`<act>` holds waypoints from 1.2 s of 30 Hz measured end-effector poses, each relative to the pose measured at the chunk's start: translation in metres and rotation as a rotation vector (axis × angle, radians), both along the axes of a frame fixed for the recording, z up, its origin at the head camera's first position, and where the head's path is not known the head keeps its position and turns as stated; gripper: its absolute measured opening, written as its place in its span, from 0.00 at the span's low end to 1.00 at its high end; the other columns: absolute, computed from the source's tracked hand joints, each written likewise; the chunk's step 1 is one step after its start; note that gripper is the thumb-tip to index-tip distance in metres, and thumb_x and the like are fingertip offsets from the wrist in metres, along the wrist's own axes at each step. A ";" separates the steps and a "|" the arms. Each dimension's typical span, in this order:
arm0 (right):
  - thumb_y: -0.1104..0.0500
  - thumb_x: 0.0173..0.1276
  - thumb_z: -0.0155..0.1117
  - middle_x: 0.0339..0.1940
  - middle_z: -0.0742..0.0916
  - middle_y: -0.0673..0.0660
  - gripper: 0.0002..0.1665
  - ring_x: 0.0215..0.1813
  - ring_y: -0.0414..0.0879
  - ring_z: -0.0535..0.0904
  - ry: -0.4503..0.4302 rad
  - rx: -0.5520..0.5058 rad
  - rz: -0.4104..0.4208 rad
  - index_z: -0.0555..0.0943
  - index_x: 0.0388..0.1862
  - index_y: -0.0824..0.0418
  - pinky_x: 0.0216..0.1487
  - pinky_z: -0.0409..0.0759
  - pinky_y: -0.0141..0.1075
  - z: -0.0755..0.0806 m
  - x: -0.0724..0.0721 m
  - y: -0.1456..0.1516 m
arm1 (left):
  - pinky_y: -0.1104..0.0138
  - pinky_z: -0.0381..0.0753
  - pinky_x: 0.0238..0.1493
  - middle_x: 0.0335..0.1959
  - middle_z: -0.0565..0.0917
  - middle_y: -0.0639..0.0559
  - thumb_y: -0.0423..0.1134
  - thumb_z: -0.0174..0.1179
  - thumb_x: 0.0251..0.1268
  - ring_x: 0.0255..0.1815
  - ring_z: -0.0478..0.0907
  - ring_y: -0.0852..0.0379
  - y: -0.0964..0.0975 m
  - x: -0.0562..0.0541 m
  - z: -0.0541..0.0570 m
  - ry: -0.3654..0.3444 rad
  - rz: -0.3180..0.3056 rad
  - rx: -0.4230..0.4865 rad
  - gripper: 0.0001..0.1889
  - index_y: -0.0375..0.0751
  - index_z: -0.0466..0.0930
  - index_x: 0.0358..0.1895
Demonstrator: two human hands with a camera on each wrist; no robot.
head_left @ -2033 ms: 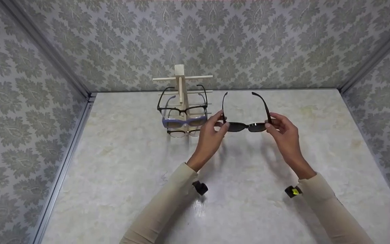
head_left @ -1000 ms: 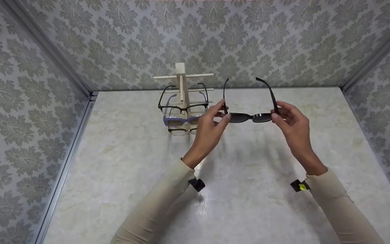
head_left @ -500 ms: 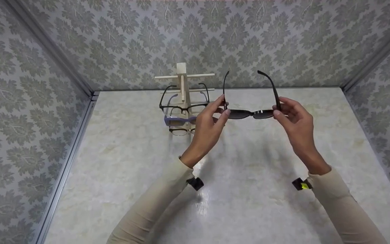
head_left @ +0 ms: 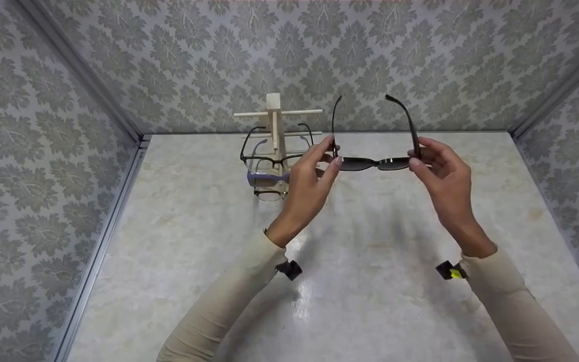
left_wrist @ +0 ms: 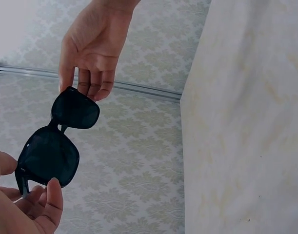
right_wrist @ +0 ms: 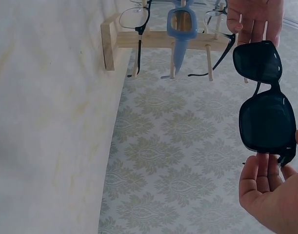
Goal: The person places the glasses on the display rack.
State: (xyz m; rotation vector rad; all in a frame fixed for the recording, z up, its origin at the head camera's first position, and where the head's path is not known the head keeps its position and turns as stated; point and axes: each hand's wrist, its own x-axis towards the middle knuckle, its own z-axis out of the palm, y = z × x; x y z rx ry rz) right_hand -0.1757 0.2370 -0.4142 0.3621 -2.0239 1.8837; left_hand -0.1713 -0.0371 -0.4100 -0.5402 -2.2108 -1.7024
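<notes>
Black sunglasses [head_left: 355,164] with dark lenses are held up over the table, temples spread open and pointing toward the back wall. My left hand [head_left: 309,183] pinches their left hinge corner between thumb and fingers. At the opposite corner, my right hand [head_left: 445,181] pinches the frame the same way. Both dark lenses [left_wrist: 49,156] show whole in the left wrist view. Just left of my left hand is a wooden display stand [head_left: 273,103] bearing black-framed glasses [head_left: 259,160], blue-framed glasses [head_left: 264,178] and a thin dark-rimmed pair [head_left: 269,195]. My left hand hides their right parts.
The stand's top pegs [head_left: 299,111] stick out sideways and carry no glasses. A pale marbled table [head_left: 179,241] lies below, with patterned walls [head_left: 319,45] at the back and both sides. A metal rail [head_left: 101,251] runs along the left edge.
Both hands have raised the sunglasses and carried them toward the back wall and slightly right. The temples now overlap the wall in the head view. The left hand covers more of the stand's glasses.
</notes>
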 end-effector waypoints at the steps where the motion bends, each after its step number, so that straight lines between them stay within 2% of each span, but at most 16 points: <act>1: 0.70 0.79 0.70 0.56 0.88 0.64 0.25 0.57 0.52 0.87 0.005 -0.006 0.003 0.82 0.73 0.68 0.58 0.86 0.34 0.001 0.000 0.000 | 0.65 0.88 0.50 0.67 0.83 0.42 0.36 0.60 0.87 0.60 0.84 0.56 0.000 0.000 0.001 -0.003 -0.002 0.003 0.28 0.32 0.70 0.82; 13: 0.69 0.80 0.69 0.57 0.88 0.63 0.25 0.59 0.53 0.87 0.023 0.044 0.000 0.81 0.73 0.67 0.60 0.86 0.35 0.011 0.000 -0.008 | 0.64 0.87 0.49 0.66 0.84 0.42 0.36 0.60 0.87 0.59 0.84 0.56 -0.007 0.002 0.014 0.021 0.012 0.008 0.27 0.32 0.70 0.82; 20: 0.70 0.79 0.69 0.55 0.88 0.64 0.25 0.58 0.52 0.87 0.048 -0.012 0.031 0.81 0.72 0.70 0.59 0.86 0.34 0.019 0.001 -0.013 | 0.66 0.85 0.47 0.65 0.84 0.42 0.35 0.59 0.87 0.55 0.84 0.57 -0.012 0.004 0.025 0.039 0.019 0.012 0.27 0.31 0.70 0.81; 24: 0.69 0.79 0.69 0.54 0.89 0.65 0.23 0.57 0.52 0.87 0.065 -0.002 0.025 0.82 0.71 0.70 0.59 0.86 0.34 0.023 0.004 -0.016 | 0.66 0.85 0.46 0.65 0.84 0.42 0.35 0.59 0.87 0.54 0.84 0.57 -0.016 0.006 0.032 0.049 0.019 0.014 0.26 0.31 0.71 0.81; 30: 0.69 0.80 0.68 0.55 0.89 0.65 0.23 0.58 0.53 0.87 0.090 0.027 0.021 0.82 0.71 0.69 0.59 0.85 0.34 0.027 0.003 -0.022 | 0.65 0.87 0.49 0.64 0.85 0.40 0.34 0.60 0.86 0.55 0.84 0.56 -0.023 0.007 0.038 0.051 0.033 0.016 0.26 0.30 0.72 0.80; 36: 0.70 0.78 0.70 0.54 0.89 0.67 0.23 0.57 0.53 0.87 0.125 -0.015 0.066 0.83 0.70 0.70 0.58 0.86 0.34 0.029 0.002 -0.031 | 0.63 0.90 0.51 0.64 0.85 0.40 0.34 0.60 0.86 0.57 0.84 0.55 -0.032 0.012 0.045 0.053 0.046 0.014 0.26 0.31 0.71 0.81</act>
